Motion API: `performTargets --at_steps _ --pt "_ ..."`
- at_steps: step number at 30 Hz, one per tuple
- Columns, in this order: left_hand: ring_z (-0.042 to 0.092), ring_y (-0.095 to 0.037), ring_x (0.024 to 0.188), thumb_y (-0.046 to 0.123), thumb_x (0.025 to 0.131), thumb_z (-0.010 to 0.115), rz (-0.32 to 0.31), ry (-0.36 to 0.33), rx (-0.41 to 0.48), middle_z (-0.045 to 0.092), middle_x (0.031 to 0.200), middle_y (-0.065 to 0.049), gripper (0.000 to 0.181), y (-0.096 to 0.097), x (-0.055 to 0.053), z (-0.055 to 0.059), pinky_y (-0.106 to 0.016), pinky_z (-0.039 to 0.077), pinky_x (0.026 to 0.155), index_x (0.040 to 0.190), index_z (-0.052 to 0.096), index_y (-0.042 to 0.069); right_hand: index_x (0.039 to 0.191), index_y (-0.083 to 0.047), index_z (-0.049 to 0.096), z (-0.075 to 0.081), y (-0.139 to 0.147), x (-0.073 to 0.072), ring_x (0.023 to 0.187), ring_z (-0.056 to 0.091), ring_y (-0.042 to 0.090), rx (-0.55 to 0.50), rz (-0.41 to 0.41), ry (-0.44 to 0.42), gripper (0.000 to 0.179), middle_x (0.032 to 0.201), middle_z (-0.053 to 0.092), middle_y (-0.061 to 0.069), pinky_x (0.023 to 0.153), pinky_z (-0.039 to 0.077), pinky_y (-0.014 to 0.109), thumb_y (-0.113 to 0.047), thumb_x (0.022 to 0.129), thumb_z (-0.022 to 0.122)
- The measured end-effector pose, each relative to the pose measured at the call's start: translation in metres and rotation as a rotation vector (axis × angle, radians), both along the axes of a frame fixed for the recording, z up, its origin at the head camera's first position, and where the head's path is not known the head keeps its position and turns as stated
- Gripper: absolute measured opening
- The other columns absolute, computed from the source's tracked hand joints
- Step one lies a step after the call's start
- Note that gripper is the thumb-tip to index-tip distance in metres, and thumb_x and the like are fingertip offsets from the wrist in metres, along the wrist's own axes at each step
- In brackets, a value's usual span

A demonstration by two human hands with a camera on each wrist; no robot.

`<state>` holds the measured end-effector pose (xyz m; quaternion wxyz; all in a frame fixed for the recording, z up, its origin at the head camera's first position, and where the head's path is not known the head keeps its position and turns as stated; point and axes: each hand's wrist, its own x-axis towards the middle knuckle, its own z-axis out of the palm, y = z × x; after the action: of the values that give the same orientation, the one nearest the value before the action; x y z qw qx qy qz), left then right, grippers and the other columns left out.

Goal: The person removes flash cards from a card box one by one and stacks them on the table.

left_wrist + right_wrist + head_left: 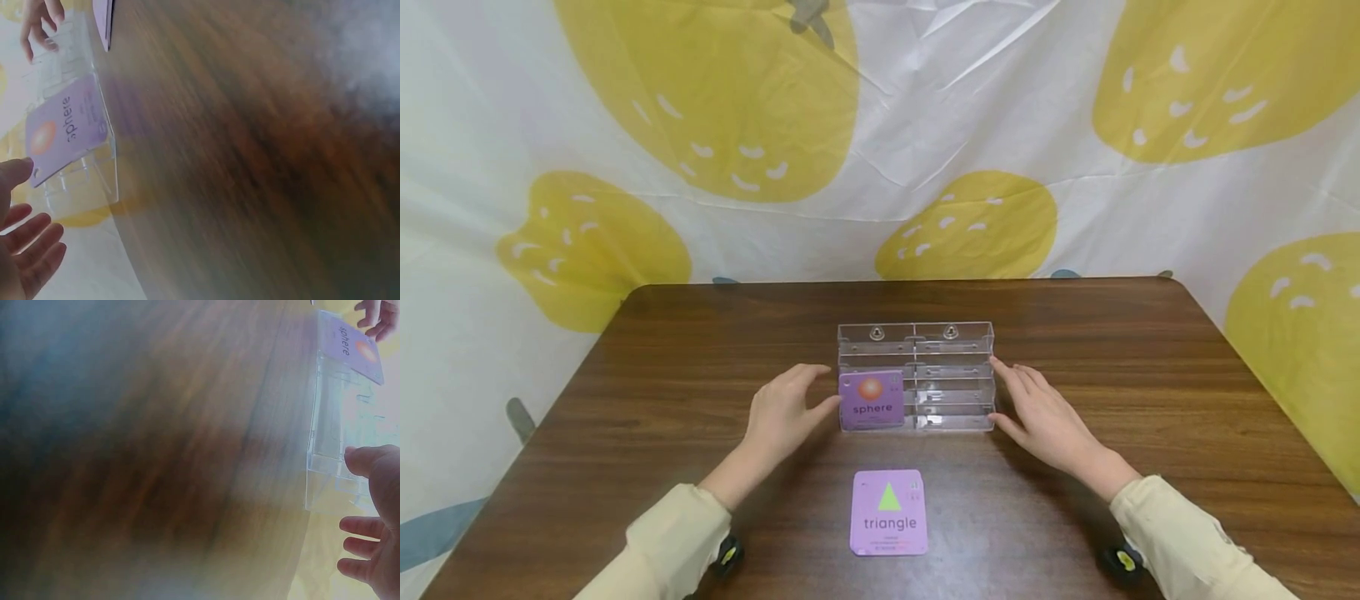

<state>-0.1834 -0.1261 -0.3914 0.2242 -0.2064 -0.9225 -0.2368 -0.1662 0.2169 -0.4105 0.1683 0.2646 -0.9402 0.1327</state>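
Observation:
A clear plastic card rack (953,400) with tiered pockets in two columns stands on the table. A purple sphere card (871,402) sits in its lower left pocket, facing front. My left hand (786,408) is at the rack's left side, thumb tip right at the card's edge and fingers spread. On the other side, my right hand (1048,417) has its thumb and fingertips at the rack's right edge, fingers extended. Nearer to me, a purple triangle card (889,512) lies face up, in line with the rack's left column.
The dark wooden table (700,333) runs back to a white curtain (760,242) printed with yellow fruit. Each wrist carries a small black camera, one (727,554) under the left sleeve and another (1123,561) under the right.

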Motion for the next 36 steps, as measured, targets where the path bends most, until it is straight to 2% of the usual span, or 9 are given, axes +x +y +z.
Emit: performTargets --at_steps 6,10,17,24,31,36 --pt "0.064 -0.022 0.083 0.027 0.072 0.076 -0.017 0.017 0.033 0.067 0.094 -0.004 0.035 0.004 -0.007 -0.004 -0.038 0.05 0.062 0.099 0.064 0.01 0.136 0.003 0.03 0.0 0.0 0.0 0.112 0.044 0.041 0.0 -0.002 0.0 0.074 0.119 0.051 0.026 0.095 0.037 0.05 -0.024 0.079 0.069" --pt "0.063 -0.021 0.079 0.026 0.071 0.077 -0.016 -0.012 0.091 0.066 0.092 -0.006 0.033 0.006 -0.011 -0.007 -0.036 0.049 0.062 0.096 0.065 0.009 0.136 0.003 0.03 0.0 0.0 0.001 0.112 0.044 0.041 -0.001 -0.002 0.002 0.074 0.118 0.051 0.026 0.095 0.037 0.05 -0.023 0.079 0.069" --pt "0.064 -0.018 0.074 0.021 0.068 0.08 -0.027 -0.125 0.254 0.065 0.087 -0.007 0.032 0.013 -0.014 -0.011 -0.032 0.051 0.067 0.092 0.065 0.006 0.136 0.003 0.03 0.0 0.0 0.001 0.112 0.044 0.041 0.0 -0.005 -0.008 0.074 0.118 0.051 0.026 0.095 0.037 0.05 -0.024 0.08 0.069" --pt "0.063 -0.018 0.071 0.013 0.067 0.079 -0.037 -0.236 0.445 0.065 0.08 -0.007 0.029 0.019 -0.014 -0.014 -0.028 0.052 0.066 0.09 0.065 0.004 0.136 0.003 0.029 0.0 0.0 0.0 0.112 0.044 0.041 0.002 -0.007 -0.013 0.074 0.118 0.051 0.026 0.096 0.036 0.049 -0.024 0.08 0.068" --pt "0.062 -0.018 0.071 0.008 0.07 0.077 -0.032 -0.397 0.655 0.066 0.081 -0.011 0.026 0.023 -0.018 -0.018 -0.024 0.051 0.067 0.092 0.065 0.0 0.136 0.003 0.03 0.0 0.0 0.001 0.111 0.044 0.041 -0.002 -0.001 0.001 0.074 0.117 0.052 0.026 0.094 0.037 0.049 -0.024 0.079 0.069" --pt "0.058 -0.014 0.072 0.004 0.069 0.076 -0.018 -0.478 0.759 0.064 0.084 -0.014 0.028 0.025 -0.02 -0.019 -0.021 0.049 0.068 0.093 0.064 -0.002 0.136 0.002 0.03 0.0 0.0 0.0 0.112 0.044 0.041 -0.002 -0.005 -0.004 0.074 0.117 0.052 0.026 0.094 0.037 0.05 -0.024 0.079 0.069"
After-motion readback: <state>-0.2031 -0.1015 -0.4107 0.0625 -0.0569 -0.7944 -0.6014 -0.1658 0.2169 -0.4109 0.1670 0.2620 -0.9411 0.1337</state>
